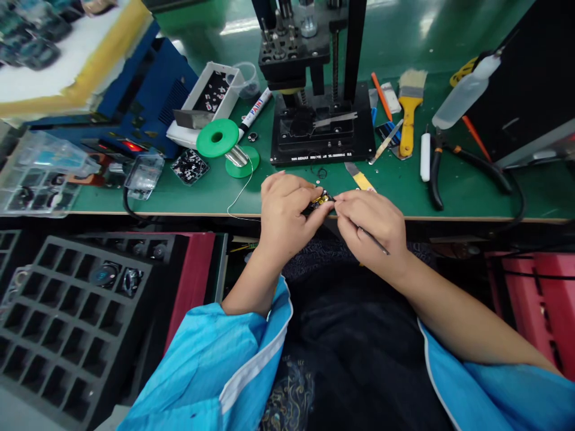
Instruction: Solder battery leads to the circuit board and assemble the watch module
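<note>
My left hand [287,206] is closed at the front edge of the green bench, pinching a small black-and-gold device part [320,200] between thumb and fingers. My right hand [375,224] grips a thin dark pen-like tool [376,242], its rear end sticking out below the palm. The right fingertips meet the part at its right side; the tool's tip is too small to make out there. Just beyond the hands lie a yellow-handled blade [359,178] and a thin black ring [321,173]. A green spool of solder wire [236,157] stands left of them, its loose strand running toward my left hand.
A black press [321,134] stands behind the hands, with tweezers [335,120] on its base. Right are a brush [408,114], pliers [435,173] and a bottle [467,96]. Left are a parts box [229,102], a blue machine [135,96] and, lower, a compartment tray [96,287].
</note>
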Available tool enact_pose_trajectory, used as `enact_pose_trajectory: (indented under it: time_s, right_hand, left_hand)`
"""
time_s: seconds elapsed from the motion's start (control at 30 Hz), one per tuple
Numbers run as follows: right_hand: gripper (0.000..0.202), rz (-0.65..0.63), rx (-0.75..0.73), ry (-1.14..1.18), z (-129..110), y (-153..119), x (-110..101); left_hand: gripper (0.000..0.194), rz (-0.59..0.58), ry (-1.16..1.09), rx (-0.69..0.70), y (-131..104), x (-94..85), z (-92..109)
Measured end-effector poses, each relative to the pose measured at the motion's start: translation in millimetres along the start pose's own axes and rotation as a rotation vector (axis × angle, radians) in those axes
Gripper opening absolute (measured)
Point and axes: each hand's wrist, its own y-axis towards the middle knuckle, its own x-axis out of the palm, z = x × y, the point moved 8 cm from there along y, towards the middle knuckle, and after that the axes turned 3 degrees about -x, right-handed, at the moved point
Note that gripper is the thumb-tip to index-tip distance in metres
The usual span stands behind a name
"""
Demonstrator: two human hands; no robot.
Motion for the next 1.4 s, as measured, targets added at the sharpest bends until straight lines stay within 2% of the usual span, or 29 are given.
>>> enact_pose_trajectory:
  time_s: [0.2, 0.43, 0.67, 0.83, 1.07, 1.4]
  right_hand:
    - [0.019, 0.006, -0.009, -0.077, -3, 0, 1]
    - [0.02, 0.039, 0.002, -0.04, 2, -3, 2]
    - [0.024, 0.12, -0.008, -0.048, 2, -1, 2]
    - [0.026, 0.214, 0.012, 0.013, 3, 5, -8]
    - [0.018, 0.055, 0.058, 0.085, 2, 11, -12]
    - [0.02, 0.003, 0.065, 0.074, 2, 12, -4]
  left_hand:
    - [0.018, -0.018, 0.002, -0.025, 0, 1.7, -1]
    - [0.023, 0.039, 0.009, 0.035, -1, -1.2, 2]
    - [0.024, -0.009, -0.011, -0.008, -2, 2.2, -2]
    - [0.025, 0.007, -0.004, -0.007, -2, 0.9, -1]
    - [0.027, -0.007, -0.006, -0.027, -1, 2.2, -3]
    - [0.024, -0.028, 0.004, -0.023, -2, 2.7, -4]
